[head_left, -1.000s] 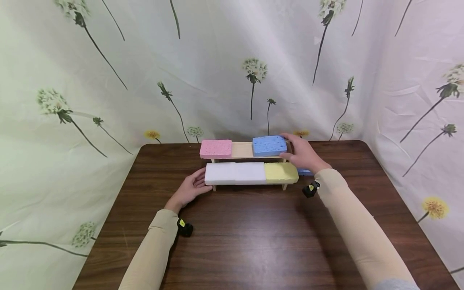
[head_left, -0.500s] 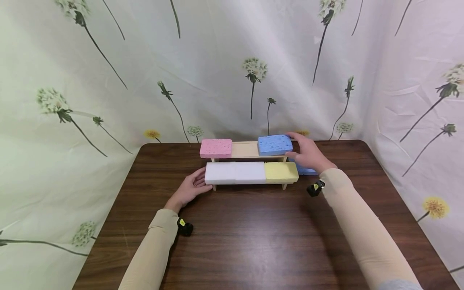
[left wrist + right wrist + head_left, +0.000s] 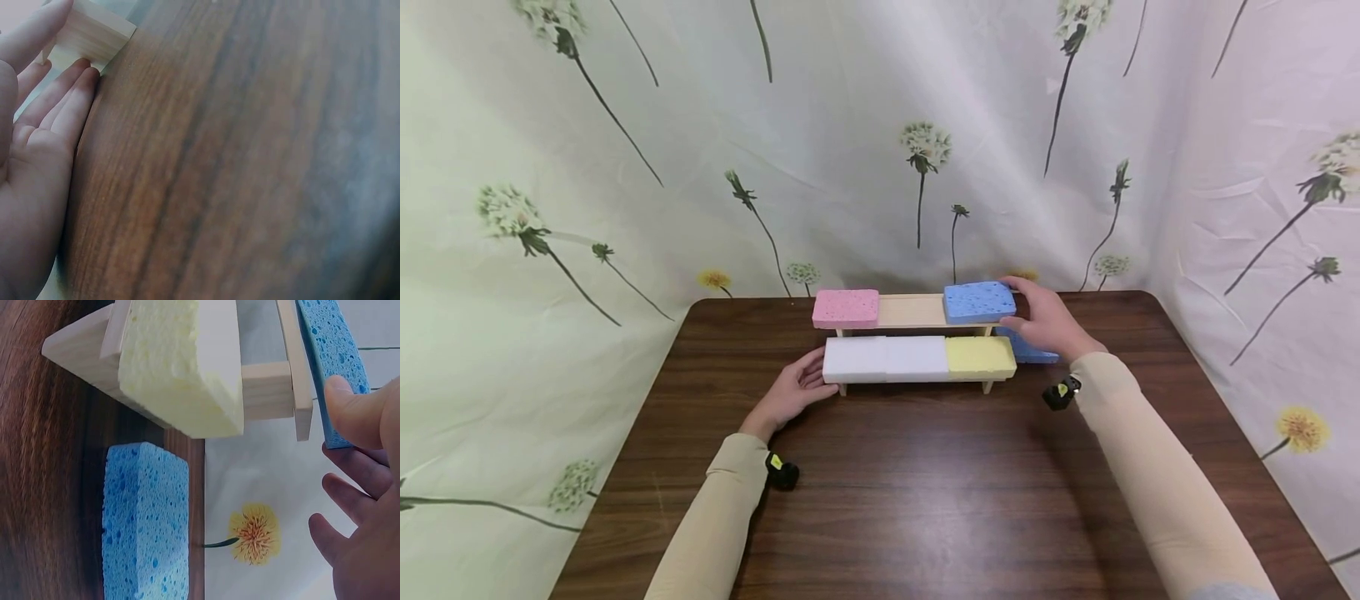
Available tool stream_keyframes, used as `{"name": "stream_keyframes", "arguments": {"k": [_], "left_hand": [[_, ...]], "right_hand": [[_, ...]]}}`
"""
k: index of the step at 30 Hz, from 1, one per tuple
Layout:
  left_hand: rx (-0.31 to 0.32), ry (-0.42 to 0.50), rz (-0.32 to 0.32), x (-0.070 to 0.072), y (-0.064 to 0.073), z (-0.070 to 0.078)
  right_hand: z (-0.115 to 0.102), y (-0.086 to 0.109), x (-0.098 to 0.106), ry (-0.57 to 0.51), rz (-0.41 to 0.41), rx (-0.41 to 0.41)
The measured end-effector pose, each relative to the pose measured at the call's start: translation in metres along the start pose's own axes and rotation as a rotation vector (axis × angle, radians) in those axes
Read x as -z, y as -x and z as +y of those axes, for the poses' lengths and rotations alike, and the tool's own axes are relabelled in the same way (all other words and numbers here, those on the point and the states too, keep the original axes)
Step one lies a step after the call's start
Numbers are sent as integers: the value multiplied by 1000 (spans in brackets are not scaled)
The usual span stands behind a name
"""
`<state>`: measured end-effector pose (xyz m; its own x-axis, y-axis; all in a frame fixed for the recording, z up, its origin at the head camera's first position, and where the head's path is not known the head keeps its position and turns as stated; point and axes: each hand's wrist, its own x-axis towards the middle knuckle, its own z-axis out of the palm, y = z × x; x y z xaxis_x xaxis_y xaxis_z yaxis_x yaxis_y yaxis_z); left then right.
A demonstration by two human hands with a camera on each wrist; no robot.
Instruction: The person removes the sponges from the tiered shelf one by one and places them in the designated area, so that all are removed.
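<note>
My right hand (image 3: 1051, 323) pinches a blue sponge (image 3: 979, 302) between thumb and fingers at the right end of the upper shelf of a two-tier wooden rack (image 3: 912, 310). In the right wrist view, this blue sponge (image 3: 331, 340) stands out past the shelf's end. My left hand (image 3: 786, 396) grips the left end of the lower tier, thumb at the front; its fingers (image 3: 65, 103) reach behind the wooden leg. A pink sponge (image 3: 846, 309) lies at the upper shelf's left, with bare wood between. Two white blocks (image 3: 854, 359) and a yellow sponge (image 3: 981, 357) fill the lower shelf.
Another blue sponge (image 3: 1032, 351) rests on the brown wooden table (image 3: 910, 500) right of the rack, partly hidden by the right hand. Behind the rack hangs a white dandelion-print cloth (image 3: 850, 167), close to the table's back edge.
My right hand has slid the blue sponge rightward along the upper shelf, widening the gap to the pink sponge. More of the table's blue sponge shows. My left hand has stayed in place.
</note>
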<state>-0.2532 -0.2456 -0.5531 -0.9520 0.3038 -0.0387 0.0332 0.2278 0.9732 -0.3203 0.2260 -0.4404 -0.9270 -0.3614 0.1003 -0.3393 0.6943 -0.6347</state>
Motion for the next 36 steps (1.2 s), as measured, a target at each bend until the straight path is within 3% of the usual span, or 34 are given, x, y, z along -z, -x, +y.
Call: {"name": "stream_keyframes", "arguments": {"k": [36], "left_hand": [[4,-3,-7,0,2,1]], "right_hand": [[21,19,24,3,43,-65]]}}
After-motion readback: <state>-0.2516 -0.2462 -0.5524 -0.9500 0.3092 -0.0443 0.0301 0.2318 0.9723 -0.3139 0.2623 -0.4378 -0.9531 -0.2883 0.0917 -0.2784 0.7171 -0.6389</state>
